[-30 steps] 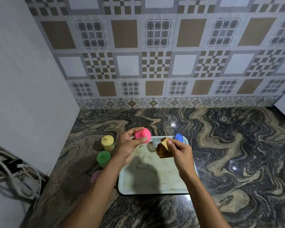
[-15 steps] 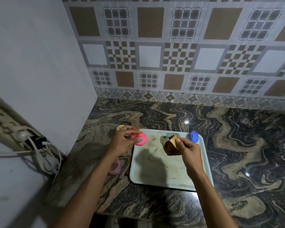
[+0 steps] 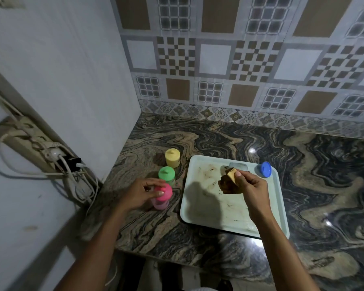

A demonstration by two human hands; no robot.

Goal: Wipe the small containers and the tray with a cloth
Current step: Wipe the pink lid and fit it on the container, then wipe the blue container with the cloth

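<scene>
A pale, stained tray point(image 3: 208, 215) lies on the marble counter. My right hand point(image 3: 251, 187) hovers over it, shut on a brown folded cloth point(image 3: 228, 181). A blue-lidded container point(image 3: 264, 169) stands on the tray's far right corner. Left of the tray, on the counter, stand three small containers in a row: yellow-lidded point(image 3: 172, 158) farthest, green-lidded point(image 3: 166, 175) in the middle, pink-lidded point(image 3: 162, 199) nearest. My left hand point(image 3: 141, 193) grips the pink lid from the left, with the container resting on the counter.
A white wall point(image 3: 61, 80) closes the left side, with a power strip and cables point(image 3: 57, 158) hanging beside the counter's corner. Patterned tiles point(image 3: 240, 59) back the counter. The counter's front edge point(image 3: 177, 259) runs just below the tray.
My left hand carried the pink-lidded container off the tray area and set it down left of the tray, in front of the green one. The right hand with the cloth stayed over the tray.
</scene>
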